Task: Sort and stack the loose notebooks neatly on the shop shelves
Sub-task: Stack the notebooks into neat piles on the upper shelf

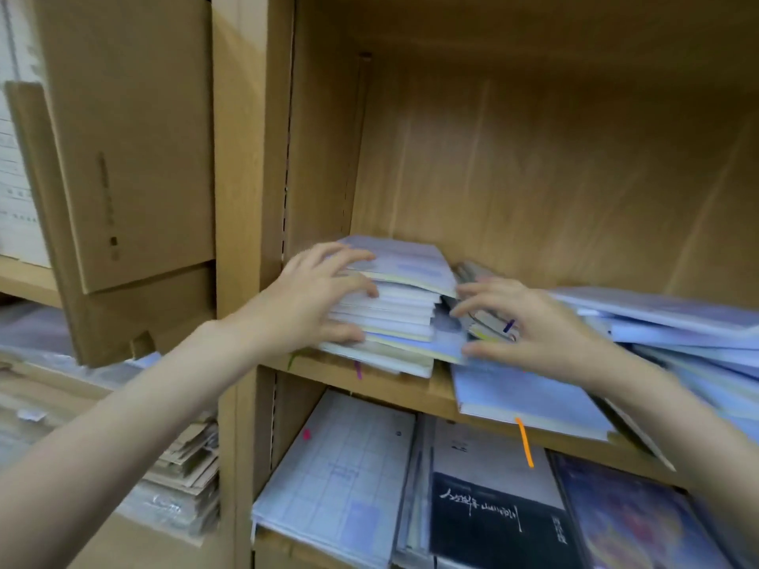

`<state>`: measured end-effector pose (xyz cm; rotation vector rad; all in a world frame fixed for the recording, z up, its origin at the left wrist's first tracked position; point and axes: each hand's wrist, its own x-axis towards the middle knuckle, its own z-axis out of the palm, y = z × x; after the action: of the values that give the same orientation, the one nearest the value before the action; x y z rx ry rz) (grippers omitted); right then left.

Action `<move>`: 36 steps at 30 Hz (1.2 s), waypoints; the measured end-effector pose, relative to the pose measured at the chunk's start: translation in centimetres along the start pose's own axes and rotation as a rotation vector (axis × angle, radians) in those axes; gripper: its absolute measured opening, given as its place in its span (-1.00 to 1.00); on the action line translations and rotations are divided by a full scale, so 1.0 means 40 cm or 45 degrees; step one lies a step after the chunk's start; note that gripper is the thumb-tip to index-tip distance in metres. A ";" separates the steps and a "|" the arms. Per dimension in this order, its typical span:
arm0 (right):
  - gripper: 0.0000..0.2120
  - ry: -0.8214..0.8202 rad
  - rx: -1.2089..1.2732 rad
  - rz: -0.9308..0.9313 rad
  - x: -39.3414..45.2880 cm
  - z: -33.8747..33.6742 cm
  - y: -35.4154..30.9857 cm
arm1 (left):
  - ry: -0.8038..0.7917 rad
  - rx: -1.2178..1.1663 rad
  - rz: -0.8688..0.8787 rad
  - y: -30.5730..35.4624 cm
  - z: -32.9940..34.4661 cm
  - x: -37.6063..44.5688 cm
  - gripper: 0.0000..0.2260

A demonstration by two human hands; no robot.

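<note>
While both hands work at the stack, every place below is given from that stack.

Shelf unit (534,158): pale wood, deep and open above the stack; the stack sits on its middle board at the left end, hard by the upright, likely so that wall can square its edge.

Boxes (123,158): brown cardboard, left of the stack beyond the upright, in the next bay.

Loose pile (677,322): pale blue notebooks, right of the stack, slumped and fanned, seemingly the unsorted share; one overhangs the board with an orange ribbon (525,443) dangling.

Lower shelf: under the stack, flat notebooks, one gridded (341,478), one black with white script (493,519).

Stack (394,310): a dozen or so thin notebooks, edges ragged, top one skewed, so it looks part-way tidied.

Left hand (312,297): on the stack's left face, fingers curled over top and front edges, gripping it, probably to hold it steady.

Right hand (530,322): just right of the stack, fingers spread and nearly straight, pressing small dark booklets (484,318) wedged there; it grips nothing that I can see.

Purple ribbon (358,369): hangs below the stack's front.
</note>
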<state>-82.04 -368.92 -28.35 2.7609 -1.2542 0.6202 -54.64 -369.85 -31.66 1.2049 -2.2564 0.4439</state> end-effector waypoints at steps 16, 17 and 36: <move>-0.79 0.529 -0.352 0.068 0.093 0.028 -0.021 | -0.639 -0.068 -0.181 0.003 -0.089 0.029 -0.11; -0.80 0.534 -0.313 0.047 0.100 0.021 -0.024 | -0.597 0.106 -0.172 0.004 -0.070 0.021 -0.10; -0.54 -0.210 -0.491 0.051 0.084 0.130 -0.034 | 0.211 0.051 -0.219 -0.011 -0.034 0.078 -0.71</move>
<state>-77.29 -371.49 -31.71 2.5085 -1.2998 0.1309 -55.28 -371.45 -28.69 1.3190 -1.9946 0.5050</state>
